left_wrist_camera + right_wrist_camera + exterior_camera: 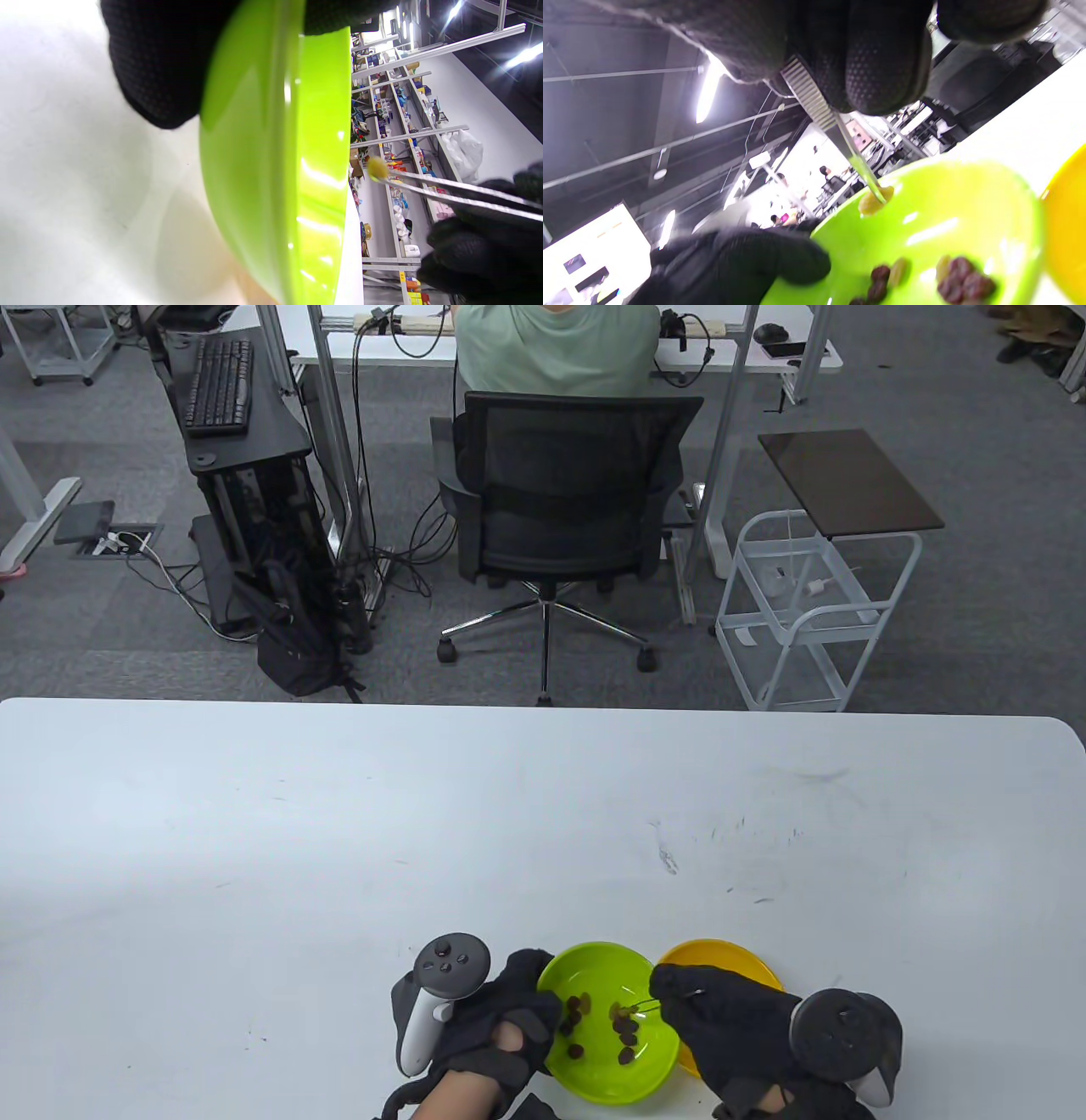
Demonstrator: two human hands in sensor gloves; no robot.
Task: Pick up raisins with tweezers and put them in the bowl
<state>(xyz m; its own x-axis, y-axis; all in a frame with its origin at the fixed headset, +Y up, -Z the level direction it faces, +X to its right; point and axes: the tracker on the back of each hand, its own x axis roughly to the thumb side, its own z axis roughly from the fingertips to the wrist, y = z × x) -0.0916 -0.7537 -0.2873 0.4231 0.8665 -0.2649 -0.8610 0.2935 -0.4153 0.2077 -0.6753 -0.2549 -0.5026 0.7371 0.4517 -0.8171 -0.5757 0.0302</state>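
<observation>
- Right wrist view, closest to lens: my right hand's fingers (882,63) pinch the ribbed grip of the tweezers (840,140), tightly closed on it. The tips are drawn together on one pale golden raisin (874,201).
- That raisin hangs over the green bowl (946,199), near its far rim and clear of the floor of the bowl as far as I can judge.
- Left hand (492,1027): fingers wrap the green bowl's left rim, steadying it; the bowl looks slightly tipped in the left wrist view.
- More raisins (624,1027) already lie in the green bowl, dark ones with a few pale among them.
- An orange bowl (721,959) sits just beside the green one on the tabletop (339,857), mostly hidden under my right hand (738,1035). I cannot see what it contains.
- Step in hand, my judgement: carrying one raisin. Which bowl is source and which is target I cannot settle from these frames.
- Next move calls for a steady pinch until the tips are over the target bowl, then a small easing of the fingers to release low.
- View differences: table view gives layout of both bowls but the held raisin is too small to make out. Left wrist view shows the raisin side-on, clamped between both blades, and the bowl's outer wall only. Right wrist view alone shows bowl contents beneath the tips.
</observation>
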